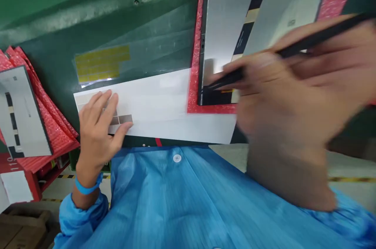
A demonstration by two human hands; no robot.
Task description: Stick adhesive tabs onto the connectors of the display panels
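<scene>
Right hand (282,88), large and blurred, out over the panel (282,2)! The forearm rises from the blue sleeve at lower right, wrist bent, fingers pointing left. They're wrapped around a slim black tool (317,37), its back end slanting up to the right, its tip down by the panel's near left corner. Touching or just above? The blur won't let me tell.

The panel lies beneath and beyond that hand, grey face up with a dark-and-tan strip across it, on pink foam (205,108) that overlaps the white sheet (158,100).

Over to the left hand (98,121): open, palm down, fingers reaching away, thumb out to the right, laid on the sheet's left end. Grey-brown squares (125,118) peek out beside the thumb. The sheet runs right from there to the foam, along the near edge of the green counter (58,65). The panel sits well right of this hand.
</scene>
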